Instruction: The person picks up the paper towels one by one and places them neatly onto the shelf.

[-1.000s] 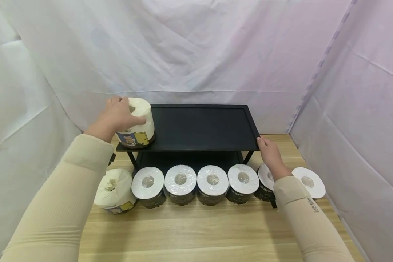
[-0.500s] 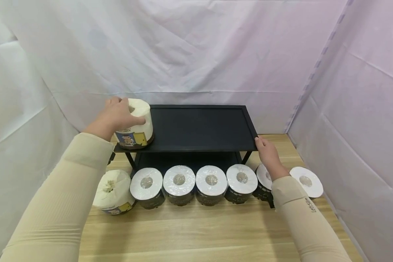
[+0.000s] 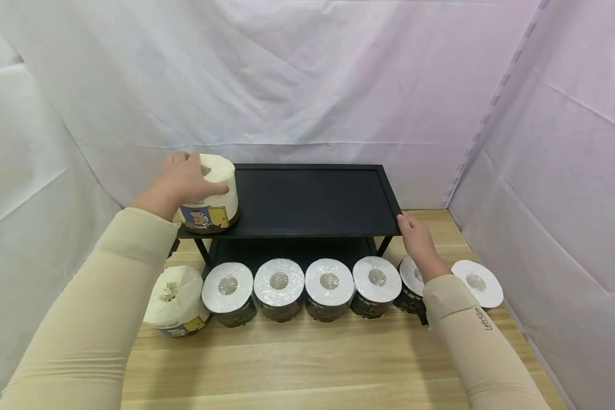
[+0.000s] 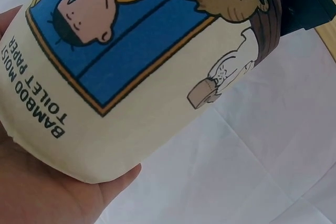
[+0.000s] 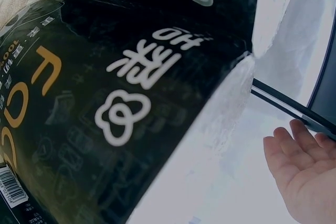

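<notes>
At the left end of the black two-tier shelf [image 3: 312, 199], my left hand [image 3: 183, 181] grips a cream-wrapped toilet paper roll [image 3: 220, 171] from above. The roll is upright on the top tier. Its cartoon-printed wrapper fills much of the left wrist view, where "toilet paper" [image 4: 39, 90] is legible and part of the palm [image 4: 52, 192] shows under it. My right hand [image 3: 417, 239] holds the front right corner of the top tier. In the right wrist view its fingers [image 5: 296, 145] lie against the shelf's edge.
A row of white-topped toilet rolls in dark wrappers [image 3: 279, 290] stands before the lower tier. Another cream roll [image 3: 176, 299] is at the row's left end; a further white-topped roll [image 3: 484, 287] is far right. White cloth [image 3: 307, 85] hangs around the wooden table [image 3: 287, 364].
The head view shifts slightly, moving everything a little to the left in frame. Both hands keep their places on the toilet paper roll and the shelf.
</notes>
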Demonstrator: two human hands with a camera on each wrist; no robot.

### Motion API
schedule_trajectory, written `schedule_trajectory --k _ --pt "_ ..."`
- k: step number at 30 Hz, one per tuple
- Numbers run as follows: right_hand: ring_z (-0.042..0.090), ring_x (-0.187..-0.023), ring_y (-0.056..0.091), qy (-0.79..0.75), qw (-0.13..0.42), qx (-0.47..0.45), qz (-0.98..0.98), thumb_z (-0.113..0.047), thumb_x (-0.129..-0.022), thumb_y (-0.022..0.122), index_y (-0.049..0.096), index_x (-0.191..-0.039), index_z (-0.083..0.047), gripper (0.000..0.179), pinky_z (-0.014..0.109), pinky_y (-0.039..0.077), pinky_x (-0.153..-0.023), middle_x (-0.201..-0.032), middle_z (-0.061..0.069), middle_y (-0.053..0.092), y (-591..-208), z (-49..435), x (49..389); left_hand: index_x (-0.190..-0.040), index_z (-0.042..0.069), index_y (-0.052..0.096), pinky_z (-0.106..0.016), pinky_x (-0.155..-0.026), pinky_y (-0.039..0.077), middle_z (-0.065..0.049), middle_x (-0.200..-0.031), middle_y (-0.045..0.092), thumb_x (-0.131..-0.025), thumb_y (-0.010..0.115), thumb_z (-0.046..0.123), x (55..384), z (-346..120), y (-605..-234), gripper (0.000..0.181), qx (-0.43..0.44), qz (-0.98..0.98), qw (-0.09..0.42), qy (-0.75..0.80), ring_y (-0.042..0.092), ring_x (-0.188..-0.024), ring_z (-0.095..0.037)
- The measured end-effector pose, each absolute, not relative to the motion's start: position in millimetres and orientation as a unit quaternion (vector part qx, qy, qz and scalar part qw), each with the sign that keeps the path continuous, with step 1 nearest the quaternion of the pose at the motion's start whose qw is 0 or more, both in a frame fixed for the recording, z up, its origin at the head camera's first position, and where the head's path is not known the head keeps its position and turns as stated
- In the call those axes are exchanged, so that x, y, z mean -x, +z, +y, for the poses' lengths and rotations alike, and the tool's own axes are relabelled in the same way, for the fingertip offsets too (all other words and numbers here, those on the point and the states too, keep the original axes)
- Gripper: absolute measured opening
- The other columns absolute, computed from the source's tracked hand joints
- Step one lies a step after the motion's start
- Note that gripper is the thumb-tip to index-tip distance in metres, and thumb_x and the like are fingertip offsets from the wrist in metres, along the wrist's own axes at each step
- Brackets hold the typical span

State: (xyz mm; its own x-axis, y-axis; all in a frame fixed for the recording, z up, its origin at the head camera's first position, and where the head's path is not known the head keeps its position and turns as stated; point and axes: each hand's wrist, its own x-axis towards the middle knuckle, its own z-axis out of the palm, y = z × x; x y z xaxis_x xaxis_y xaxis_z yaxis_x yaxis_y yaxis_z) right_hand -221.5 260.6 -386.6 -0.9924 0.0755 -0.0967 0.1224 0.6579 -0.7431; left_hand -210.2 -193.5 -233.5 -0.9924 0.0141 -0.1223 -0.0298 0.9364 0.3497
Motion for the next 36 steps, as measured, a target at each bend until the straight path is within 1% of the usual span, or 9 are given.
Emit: schedule_trajectory --k 9,22,31,36 --pt "0.038 -0.143 0.021 -0.409 0.022 -0.047 0.911 -0.044 -0.104 0.023 0.031 -0.15 -0.005 0.06 0.05 0.019 -0.118 -0.155 0.016 0.027 -387.6 260.5 221.4 -0.148 -0.013 0.01 -0.065 -0.101 0.031 -0.04 -0.144 0.017 -0.085 0.061 0.05 211.6 -194.3 -232.4 0.103 -0.001 0.982 0.065 0.176 0.015 -0.13 -0.052" --pt "0.038 -0.143 0.023 -0.416 0.016 -0.051 0.908 -0.043 -0.105 0.025 0.032 -0.15 -0.006 0.059 0.05 0.02 -0.118 -0.154 0.017 0.029 -387.2 257.2 219.7 -0.148 -0.013 0.009 -0.066 -0.103 0.029 -0.039 -0.146 0.016 -0.084 0.062 0.052 209.7 -196.6 -232.6 0.105 -0.003 0.981 0.065 0.183 0.014 -0.132 -0.053" --pt "0.037 -0.143 0.023 -0.42 0.014 -0.054 0.906 -0.044 -0.104 0.025 0.032 -0.15 -0.006 0.06 0.049 0.019 -0.118 -0.154 0.017 0.029 -387.6 257.2 219.7 -0.149 -0.012 0.004 -0.067 -0.107 0.024 -0.038 -0.15 0.011 -0.084 0.06 0.06 209.3 -196.9 -233.1 0.112 -0.014 0.982 0.061 0.177 0.009 -0.136 -0.053" --pt "0.036 -0.143 0.022 -0.424 0.015 -0.058 0.904 -0.044 -0.104 0.025 0.032 -0.15 -0.007 0.06 0.049 0.019 -0.118 -0.155 0.016 0.029 -388.7 257.0 220.9 -0.15 -0.01 0.003 -0.067 -0.109 0.02 -0.038 -0.151 0.009 -0.085 0.056 0.065 209.4 -197.7 -235.9 0.112 -0.014 0.983 0.052 0.174 0.007 -0.138 -0.053"
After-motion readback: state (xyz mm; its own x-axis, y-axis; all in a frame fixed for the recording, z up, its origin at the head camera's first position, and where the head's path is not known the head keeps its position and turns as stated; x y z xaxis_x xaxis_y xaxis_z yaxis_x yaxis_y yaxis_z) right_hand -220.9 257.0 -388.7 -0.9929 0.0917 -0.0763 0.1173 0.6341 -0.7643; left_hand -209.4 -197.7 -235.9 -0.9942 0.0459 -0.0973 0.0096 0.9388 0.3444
